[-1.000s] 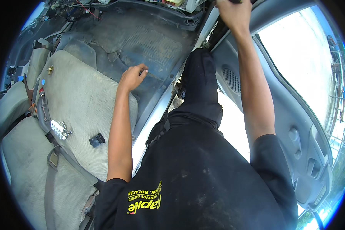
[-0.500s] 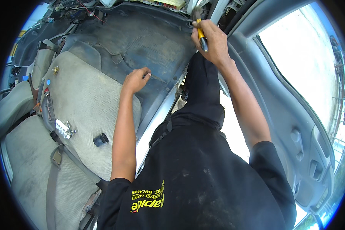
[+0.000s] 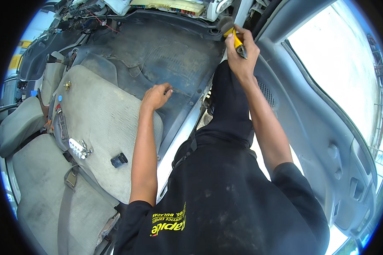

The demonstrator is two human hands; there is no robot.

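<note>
My right hand is closed round the yellow-and-black handle of a paintbrush. The dark bristles point up and left, beside the door frame below the dashboard area. Over the near edge of the seat, my left hand hovers with its fingers curled together; a small dark bit shows at the fingertips, too small to name. Past those fingers lies the dusty dark floor mat.
The grey cloth seat carries a small black container, a perforated metal piece, a brass fitting and a seat belt. An open door stands to my right. Exposed wiring hangs at the far left.
My right hand has shifted slightly right and down with the paintbrush, whose handle is now tilted more. The whole view has moved a little, so the seat appears further right and lower.
</note>
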